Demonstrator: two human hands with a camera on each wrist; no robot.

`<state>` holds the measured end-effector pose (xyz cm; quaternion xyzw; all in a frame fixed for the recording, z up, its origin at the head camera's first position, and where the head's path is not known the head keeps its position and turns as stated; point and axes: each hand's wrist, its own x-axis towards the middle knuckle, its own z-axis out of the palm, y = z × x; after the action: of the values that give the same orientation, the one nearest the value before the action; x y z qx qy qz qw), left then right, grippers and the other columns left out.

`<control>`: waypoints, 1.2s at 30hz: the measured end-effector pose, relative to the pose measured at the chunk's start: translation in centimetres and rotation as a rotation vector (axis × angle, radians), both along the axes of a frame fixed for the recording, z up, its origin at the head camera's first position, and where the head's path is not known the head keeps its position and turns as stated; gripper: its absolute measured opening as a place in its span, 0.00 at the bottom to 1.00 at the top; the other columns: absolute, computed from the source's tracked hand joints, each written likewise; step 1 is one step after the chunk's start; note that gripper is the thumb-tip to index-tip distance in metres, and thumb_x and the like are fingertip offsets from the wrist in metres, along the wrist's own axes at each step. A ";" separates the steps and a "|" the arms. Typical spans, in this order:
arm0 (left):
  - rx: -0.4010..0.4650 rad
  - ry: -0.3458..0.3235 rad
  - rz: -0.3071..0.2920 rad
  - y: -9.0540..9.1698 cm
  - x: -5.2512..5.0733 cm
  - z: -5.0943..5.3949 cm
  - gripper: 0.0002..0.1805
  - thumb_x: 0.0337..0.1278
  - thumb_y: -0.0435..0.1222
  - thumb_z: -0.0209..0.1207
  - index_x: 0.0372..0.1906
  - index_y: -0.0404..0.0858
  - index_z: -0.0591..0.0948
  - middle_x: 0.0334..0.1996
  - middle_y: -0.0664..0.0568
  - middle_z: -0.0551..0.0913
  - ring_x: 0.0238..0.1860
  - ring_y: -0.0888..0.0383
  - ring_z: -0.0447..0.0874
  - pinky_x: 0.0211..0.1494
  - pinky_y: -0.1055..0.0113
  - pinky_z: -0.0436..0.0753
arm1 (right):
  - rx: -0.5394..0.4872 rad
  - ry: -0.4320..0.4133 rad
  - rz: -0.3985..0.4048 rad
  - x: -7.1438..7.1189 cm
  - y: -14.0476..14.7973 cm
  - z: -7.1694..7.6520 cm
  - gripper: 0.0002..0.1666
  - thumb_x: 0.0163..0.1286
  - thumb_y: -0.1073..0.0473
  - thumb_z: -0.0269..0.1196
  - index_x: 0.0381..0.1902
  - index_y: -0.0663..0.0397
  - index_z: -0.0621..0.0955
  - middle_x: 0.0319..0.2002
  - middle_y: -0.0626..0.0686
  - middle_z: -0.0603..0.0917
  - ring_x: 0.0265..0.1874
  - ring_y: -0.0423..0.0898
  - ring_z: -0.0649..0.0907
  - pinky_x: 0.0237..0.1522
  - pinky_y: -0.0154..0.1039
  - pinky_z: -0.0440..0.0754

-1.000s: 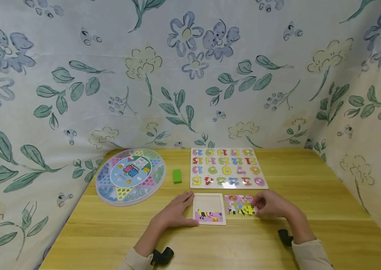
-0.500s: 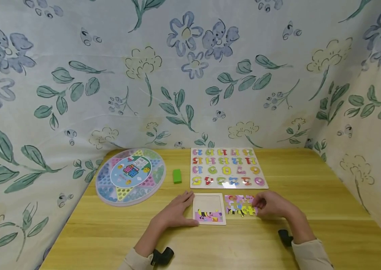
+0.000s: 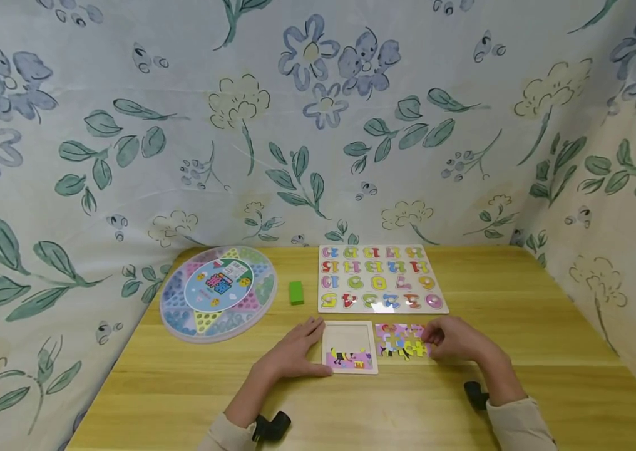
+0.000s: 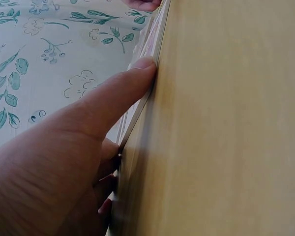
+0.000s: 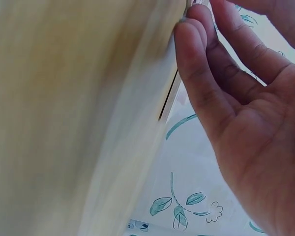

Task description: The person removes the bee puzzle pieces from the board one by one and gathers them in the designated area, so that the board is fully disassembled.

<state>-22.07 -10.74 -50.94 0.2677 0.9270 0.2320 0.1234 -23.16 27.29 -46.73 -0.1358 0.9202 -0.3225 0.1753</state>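
Note:
A square wooden puzzle tray [image 3: 350, 325] lies on the table, its lower part filled with a bee picture on pink. My left hand [image 3: 293, 352] holds the tray by its left side, fingers at the far corner and thumb [image 4: 137, 73] along the near edge. Right of the tray lie loose jigsaw pieces [image 3: 397, 341], pink, yellow and blue, set close together. My right hand [image 3: 456, 340] is at their right edge, its curled fingertips pinching a puzzle piece that the fingers mostly hide. In the right wrist view the fingers [image 5: 199, 73] reach down to the tabletop.
Behind the tray lies a number puzzle board [image 3: 382, 279] with coloured numerals. A small green block [image 3: 296, 292] sits to its left. Farther left is a round Chinese checkers board [image 3: 218, 294]. Floral fabric [image 3: 318, 125] hangs behind the wooden table [image 3: 352, 413].
Around my right fingertips the rightmost pieces have shifted slightly, and gaps between them look wider. My left hand and the tray keep their place. The head view has tilted a little.

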 end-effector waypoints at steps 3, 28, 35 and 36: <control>0.001 -0.001 0.003 0.0 0.0 0.1 0.58 0.47 0.66 0.62 0.77 0.40 0.53 0.79 0.52 0.50 0.80 0.52 0.44 0.80 0.52 0.52 | 0.002 -0.006 -0.016 0.0 -0.1 0.0 0.12 0.50 0.68 0.70 0.35 0.58 0.82 0.31 0.51 0.81 0.32 0.45 0.77 0.31 0.34 0.78; -0.004 0.001 0.007 0.1 -0.1 0.1 0.58 0.48 0.66 0.62 0.77 0.40 0.53 0.79 0.52 0.50 0.80 0.52 0.43 0.80 0.52 0.52 | -0.009 0.017 -0.010 -0.3 0.0 -0.1 0.10 0.54 0.66 0.71 0.35 0.59 0.83 0.31 0.50 0.82 0.32 0.45 0.78 0.32 0.33 0.79; 0.001 -0.004 0.012 0.1 -0.1 0.0 0.58 0.48 0.66 0.63 0.77 0.40 0.54 0.79 0.53 0.50 0.80 0.52 0.43 0.80 0.52 0.52 | -0.011 0.017 -0.032 -0.1 -0.3 0.1 0.12 0.53 0.66 0.70 0.37 0.60 0.83 0.31 0.50 0.82 0.32 0.44 0.78 0.31 0.33 0.78; 0.002 -0.005 0.012 0.1 -0.1 0.0 0.58 0.48 0.66 0.63 0.77 0.40 0.54 0.79 0.53 0.50 0.80 0.52 0.43 0.80 0.52 0.52 | -0.012 0.024 -0.025 0.0 -0.4 0.2 0.12 0.53 0.66 0.70 0.36 0.60 0.83 0.31 0.50 0.81 0.31 0.44 0.78 0.31 0.33 0.78</control>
<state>-22.12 -10.67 -50.96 0.2617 0.9280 0.2342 0.1241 -23.15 26.85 -46.57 -0.1290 0.9219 -0.3288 0.1594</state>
